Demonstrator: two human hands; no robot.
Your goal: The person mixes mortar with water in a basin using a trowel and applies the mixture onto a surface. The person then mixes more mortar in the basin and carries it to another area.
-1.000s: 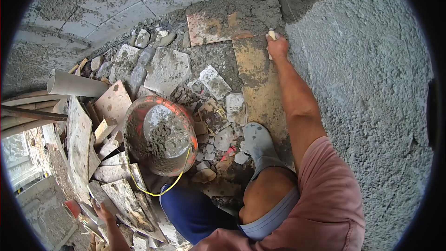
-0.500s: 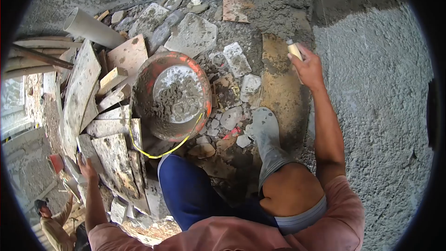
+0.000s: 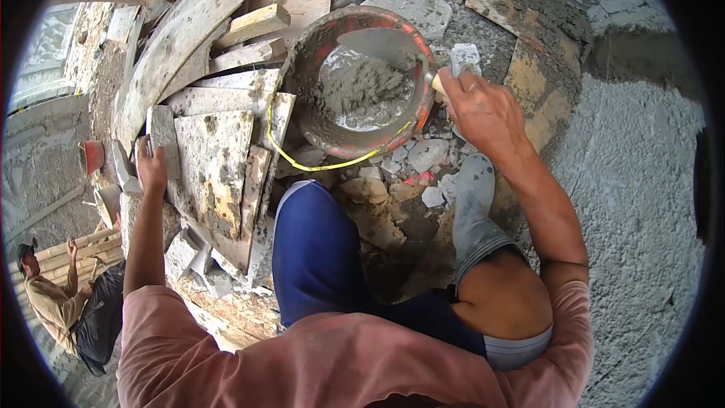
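My right hand (image 3: 483, 109) is closed around the pale wooden handle (image 3: 437, 85) of a trowel. The trowel's grey blade (image 3: 389, 47) is inside an orange bucket (image 3: 425, 106), over the wet mortar (image 3: 362, 85). Mortar smears the bucket's walls, and its yellow handle (image 3: 302, 164) hangs down in front. On the left, my left hand (image 3: 153, 168) grips the lower edge of a narrow grey block (image 3: 162, 132), with thumb and fingers around it. The block lies against the stacked boards (image 3: 208, 159).
Broken stones (image 3: 429, 153) and rubble cover the ground around the bucket. A rough plastered wall (image 3: 634, 204) rises on the right, with darker wet mortar (image 3: 642, 59) at its top. Another person (image 3: 60, 295) sits at the lower left, near a small red container (image 3: 92, 157).
My right hand has brought the trowel left from the muddy board beside the wall into the bucket. The view has turned, shifting the bucket right and up. My left hand stays at the block.
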